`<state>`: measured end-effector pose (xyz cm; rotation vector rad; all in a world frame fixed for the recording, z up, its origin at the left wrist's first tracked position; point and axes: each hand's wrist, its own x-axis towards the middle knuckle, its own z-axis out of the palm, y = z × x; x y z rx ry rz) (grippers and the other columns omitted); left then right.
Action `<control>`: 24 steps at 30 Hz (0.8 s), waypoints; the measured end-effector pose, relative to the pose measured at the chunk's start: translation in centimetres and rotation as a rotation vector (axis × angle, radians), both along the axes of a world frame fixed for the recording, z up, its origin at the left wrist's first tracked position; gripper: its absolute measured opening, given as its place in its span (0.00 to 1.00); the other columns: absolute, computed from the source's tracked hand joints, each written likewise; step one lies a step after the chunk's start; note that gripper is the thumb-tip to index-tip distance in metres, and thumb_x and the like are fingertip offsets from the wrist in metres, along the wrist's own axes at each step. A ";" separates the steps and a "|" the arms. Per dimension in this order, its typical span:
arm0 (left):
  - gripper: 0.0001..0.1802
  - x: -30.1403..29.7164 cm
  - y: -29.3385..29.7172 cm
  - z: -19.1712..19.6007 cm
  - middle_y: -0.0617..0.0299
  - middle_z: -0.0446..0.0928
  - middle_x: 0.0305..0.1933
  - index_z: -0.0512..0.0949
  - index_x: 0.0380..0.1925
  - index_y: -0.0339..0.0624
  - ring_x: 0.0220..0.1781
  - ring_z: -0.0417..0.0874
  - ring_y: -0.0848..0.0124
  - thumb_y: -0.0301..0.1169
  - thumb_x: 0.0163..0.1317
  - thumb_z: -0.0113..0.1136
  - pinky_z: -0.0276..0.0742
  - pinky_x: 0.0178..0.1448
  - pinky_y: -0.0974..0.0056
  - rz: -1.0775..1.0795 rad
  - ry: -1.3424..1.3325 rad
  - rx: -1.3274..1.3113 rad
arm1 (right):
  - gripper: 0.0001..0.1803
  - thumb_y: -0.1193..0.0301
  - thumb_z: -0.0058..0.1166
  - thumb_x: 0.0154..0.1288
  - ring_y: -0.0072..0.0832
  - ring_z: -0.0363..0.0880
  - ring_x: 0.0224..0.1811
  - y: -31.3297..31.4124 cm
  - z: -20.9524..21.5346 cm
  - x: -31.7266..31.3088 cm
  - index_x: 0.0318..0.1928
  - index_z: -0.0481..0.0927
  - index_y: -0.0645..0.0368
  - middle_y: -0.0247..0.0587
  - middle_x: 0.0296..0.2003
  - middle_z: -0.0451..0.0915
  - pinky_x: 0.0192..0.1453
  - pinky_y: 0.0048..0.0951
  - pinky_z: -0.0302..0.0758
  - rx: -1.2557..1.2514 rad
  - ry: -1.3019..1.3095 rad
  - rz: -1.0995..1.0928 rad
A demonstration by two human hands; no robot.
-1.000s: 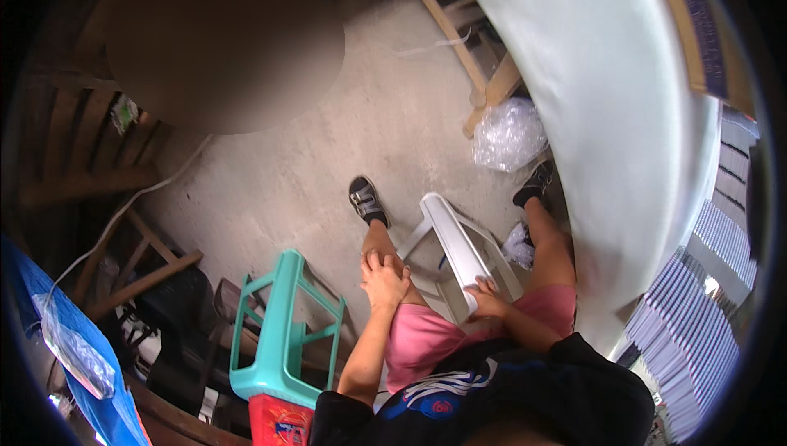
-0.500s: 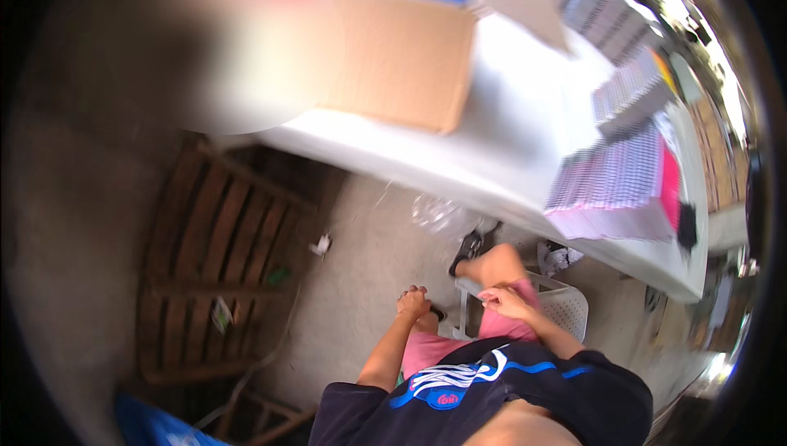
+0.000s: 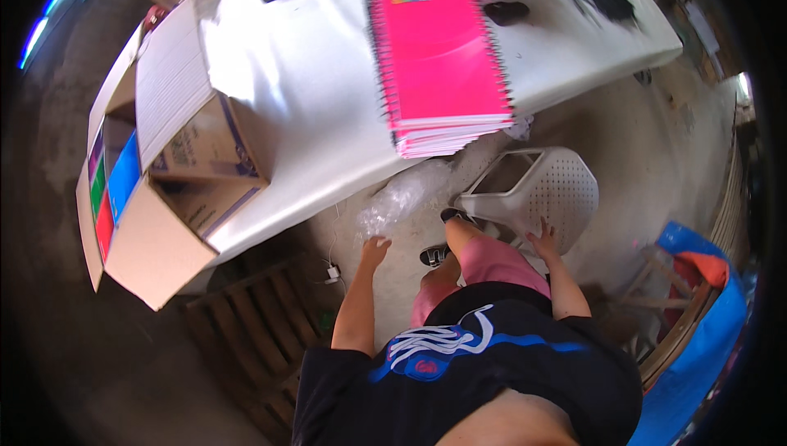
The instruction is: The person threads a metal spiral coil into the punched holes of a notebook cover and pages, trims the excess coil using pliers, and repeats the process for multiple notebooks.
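- Your right hand (image 3: 543, 238) rests on the rim of the white perforated plastic chair (image 3: 537, 192), fingers spread flat on it rather than closed around anything; the grip is released, a press more than a hold.
- That chair stands on the concrete floor (image 3: 639, 159) just under the near edge of the white surface (image 3: 320, 118), right beside your right knee.
- Your left hand (image 3: 375, 251) hangs free in front of you, fingers loosely spread and grasping nothing. It is nearest the crumpled clear plastic wrap (image 3: 402, 200) lying on the floor below the edge of the white surface, close to it but, as far as the view shows, not touching.
- If you mean to lean on or shift the chair, curl your fingers over the rim first: a flat palm on smooth plastic looks likely to slip.
- Keep your feet away from the plastic wrap; it looks slick underfoot, and your dark shoe (image 3: 453, 215) is just beside it.
- Both forearms reach forward and down from the lower edge of the view, the left nearly straight, the right angled outward toward the chair.
- A stack of pink spiral notebooks (image 3: 438, 69) overhangs the edge of the white surface above the chair, so mind it as you rise; an open cardboard box (image 3: 164, 192) sits well off to your left.
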<state>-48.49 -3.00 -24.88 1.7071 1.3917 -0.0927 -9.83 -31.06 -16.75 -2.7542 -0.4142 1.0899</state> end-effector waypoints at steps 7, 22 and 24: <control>0.26 -7.7 -6.1 1.9 0.52 0.79 0.48 0.78 0.47 0.45 0.52 0.78 0.57 0.50 0.53 0.62 0.70 0.60 0.58 -0.091 0.329 -0.315 | 0.39 0.54 0.55 0.57 0.53 0.37 0.73 3.5 -2.7 -1.4 0.68 0.57 0.37 0.50 0.72 0.39 0.68 0.65 0.47 0.149 -0.122 0.175; 0.25 0.0 -6.6 -5.2 0.45 0.73 0.52 0.78 0.48 0.50 0.57 0.73 0.53 0.48 0.51 0.64 0.69 0.60 0.57 0.408 0.076 -0.181 | 0.28 0.55 0.44 0.63 0.39 0.38 0.75 6.3 -7.8 2.4 0.61 0.69 0.53 0.40 0.70 0.52 0.68 0.69 0.28 -0.053 -0.212 1.354; 0.26 -1.0 -7.1 -9.2 0.45 0.71 0.55 0.78 0.48 0.50 0.59 0.71 0.53 0.48 0.50 0.65 0.67 0.62 0.57 0.497 0.081 -0.190 | 0.28 0.58 0.44 0.64 0.40 0.39 0.75 7.3 -10.1 1.2 0.62 0.67 0.55 0.42 0.70 0.53 0.69 0.67 0.27 -0.279 -0.262 1.396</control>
